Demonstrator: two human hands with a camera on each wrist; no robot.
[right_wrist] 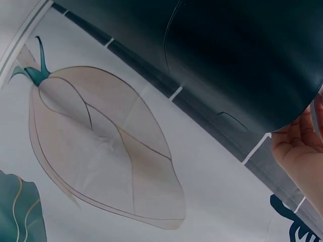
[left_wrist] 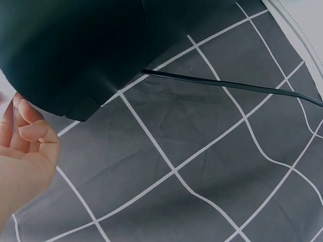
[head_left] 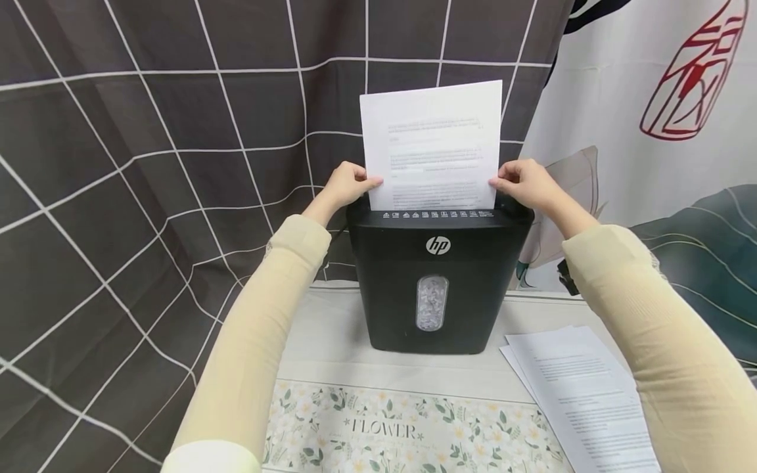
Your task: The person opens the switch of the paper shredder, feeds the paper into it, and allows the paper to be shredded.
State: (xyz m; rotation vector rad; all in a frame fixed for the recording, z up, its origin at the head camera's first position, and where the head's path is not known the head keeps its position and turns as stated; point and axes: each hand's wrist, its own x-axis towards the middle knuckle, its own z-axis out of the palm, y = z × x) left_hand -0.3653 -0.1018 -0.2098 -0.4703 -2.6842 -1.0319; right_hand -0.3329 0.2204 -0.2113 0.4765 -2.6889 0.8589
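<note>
A printed white sheet [head_left: 434, 144] stands upright at the top slot of a black HP shredder [head_left: 393, 282], its lower edge hidden there. The left hand [head_left: 347, 184] pinches the sheet's left edge between thumb and fingers, just above the shredder top; the right hand [head_left: 527, 186] pinches the right edge at about the same height. In the left wrist view the left hand [left_wrist: 30, 146] has curled fingers beside the dark shredder body [left_wrist: 70, 45]. The right wrist view shows part of the right hand [right_wrist: 303, 146] at the shredder's corner [right_wrist: 252, 65]. Shreds show through the shredder's window [head_left: 432, 303].
Several printed sheets [head_left: 582, 394] lie on the table at the right, partly behind the right sleeve. A floral mat [head_left: 402, 430] marked FLOWER lies in front of the shredder. Dark grid curtain [head_left: 177, 105] hangs behind and left. A black cable [left_wrist: 217, 82] runs beside the shredder.
</note>
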